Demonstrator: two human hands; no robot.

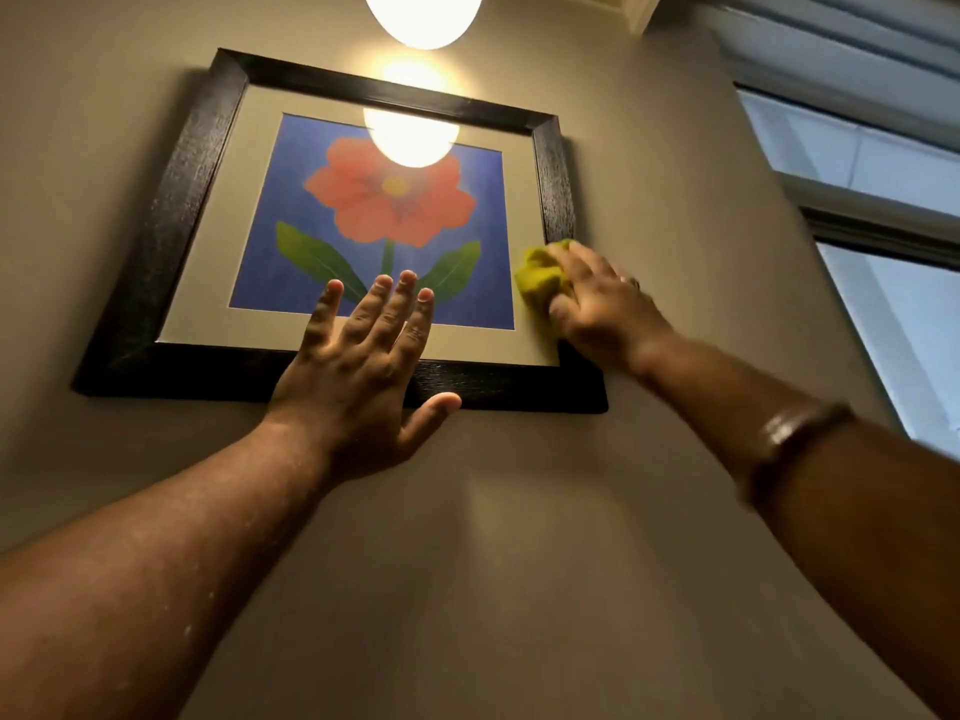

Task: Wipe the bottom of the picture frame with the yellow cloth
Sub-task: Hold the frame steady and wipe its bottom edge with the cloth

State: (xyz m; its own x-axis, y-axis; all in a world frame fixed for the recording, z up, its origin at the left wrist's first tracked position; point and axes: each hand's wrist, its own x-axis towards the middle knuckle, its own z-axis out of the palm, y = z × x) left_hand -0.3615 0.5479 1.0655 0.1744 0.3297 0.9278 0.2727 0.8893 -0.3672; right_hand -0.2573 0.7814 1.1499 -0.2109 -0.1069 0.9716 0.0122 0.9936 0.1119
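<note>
Right hand (597, 304) bunches yellow cloth (540, 278) against picture frame (171, 200) lower right corner. Bottom rail runs leftward, just below cloth. Left hand (358, 366) flat, fingers spread, bracing rail.

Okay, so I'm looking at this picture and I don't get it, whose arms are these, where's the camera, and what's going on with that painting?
There is no machine here. The one picture comes from a camera worn on a person's head, tilted up at a wall. The two arms are that person's own. The left hand lies flat and open across the bottom edge of a black picture frame holding a flower painting. The right hand grips a bunched yellow cloth near the frame's lower right corner. A lit lamp hangs above and reflects in the glass. A window is at the right.
</note>
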